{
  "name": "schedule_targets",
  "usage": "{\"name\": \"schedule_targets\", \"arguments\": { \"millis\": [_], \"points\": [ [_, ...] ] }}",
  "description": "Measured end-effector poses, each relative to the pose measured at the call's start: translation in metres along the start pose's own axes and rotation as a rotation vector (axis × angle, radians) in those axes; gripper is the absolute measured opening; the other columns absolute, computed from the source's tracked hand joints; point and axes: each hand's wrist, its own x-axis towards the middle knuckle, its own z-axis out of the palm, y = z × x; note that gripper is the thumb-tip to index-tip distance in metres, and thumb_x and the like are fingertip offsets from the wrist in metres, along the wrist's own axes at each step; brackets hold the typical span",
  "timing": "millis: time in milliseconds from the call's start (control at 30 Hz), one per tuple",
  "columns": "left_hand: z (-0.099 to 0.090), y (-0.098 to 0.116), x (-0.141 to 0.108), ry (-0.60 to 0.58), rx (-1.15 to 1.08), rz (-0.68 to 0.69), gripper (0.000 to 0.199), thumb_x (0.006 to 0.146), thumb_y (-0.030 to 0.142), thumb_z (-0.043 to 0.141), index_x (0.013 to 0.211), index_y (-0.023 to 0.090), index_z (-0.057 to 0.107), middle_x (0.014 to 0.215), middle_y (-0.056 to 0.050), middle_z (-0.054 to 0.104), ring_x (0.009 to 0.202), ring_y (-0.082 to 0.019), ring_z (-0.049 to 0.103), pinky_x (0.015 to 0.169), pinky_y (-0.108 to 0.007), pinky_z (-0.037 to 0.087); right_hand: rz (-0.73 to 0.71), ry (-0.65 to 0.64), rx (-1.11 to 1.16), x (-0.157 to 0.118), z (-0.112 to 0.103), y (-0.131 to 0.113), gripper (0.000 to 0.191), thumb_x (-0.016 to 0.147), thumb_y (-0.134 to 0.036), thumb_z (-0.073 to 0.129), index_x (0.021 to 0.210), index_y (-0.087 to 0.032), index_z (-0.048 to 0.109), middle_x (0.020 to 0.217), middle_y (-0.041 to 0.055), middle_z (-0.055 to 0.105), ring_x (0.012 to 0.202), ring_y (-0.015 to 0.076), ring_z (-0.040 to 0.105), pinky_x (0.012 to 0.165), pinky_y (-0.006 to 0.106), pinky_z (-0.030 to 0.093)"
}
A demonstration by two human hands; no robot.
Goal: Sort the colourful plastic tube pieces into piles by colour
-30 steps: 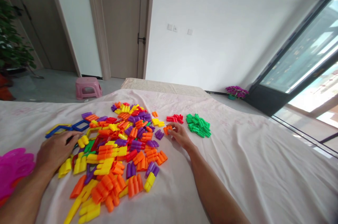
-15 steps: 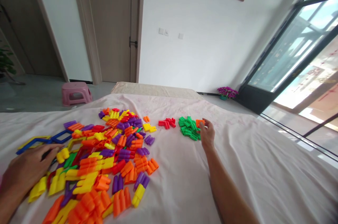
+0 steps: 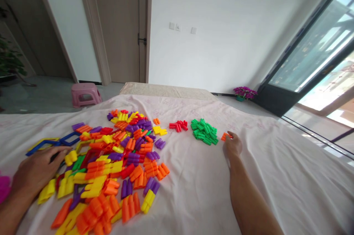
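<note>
Right hand point(image 3: 234, 145) is out at the right, thumb and finger pinched on an orange block point(image 3: 224, 136), low over or on the cloth point(image 3: 199, 183), just right of the green pile point(image 3: 204, 132). Block and pile look apart, small gap. Left of the green pile: red blocks point(image 3: 179, 126) in a small cluster, then yellow blocks point(image 3: 159, 130), a small orange piece point(image 3: 156, 121) just behind those, and a purple block point(image 3: 160, 144) nearer the person. Mixed heap point(image 3: 113, 167) of orange, yellow, purple, red and some green fills the left side of the cloth. Left hand point(image 3: 38, 168) lies at the heap's left edge, fingers bent, beside a yellow block point(image 3: 71, 157) and near a blue frame point(image 3: 70, 144); fingertips are partly hidden, so can't tell whether it grips anything. Behind the cloth: pink stool point(image 3: 86, 94) on the floor at left, purple flowers point(image 3: 245, 92) at right.
</note>
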Motion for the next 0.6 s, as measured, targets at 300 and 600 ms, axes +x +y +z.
{"name": "schedule_targets", "arguments": {
  "millis": [300,600],
  "points": [
    [-0.017,0.019,-0.007,0.003,-0.026,0.004,0.054,0.098,0.049,0.032,0.115,0.022,0.075,0.126,-0.009,0.073,0.114,-0.027,0.065,0.092,-0.036,0.048,0.017,0.155,0.02,0.001,-0.001,0.007,0.054,0.08,-0.029,0.054,0.128,-0.016,0.072,0.111,0.0143,0.063,0.104,0.0317,0.061,0.1,0.047,0.047],
    [-0.026,0.028,-0.01,-0.021,0.001,-0.002,0.055,0.1,0.047,0.031,0.119,0.02,0.075,0.129,-0.01,0.072,0.116,-0.027,0.064,0.091,-0.035,0.045,-0.508,-0.083,0.361,-0.068,0.009,-0.085,0.032,0.087,-0.034,0.052,0.103,-0.018,0.074,0.103,0.0117,0.074,0.091,0.0246,0.067,0.08,0.037,0.055]
  ]
}}
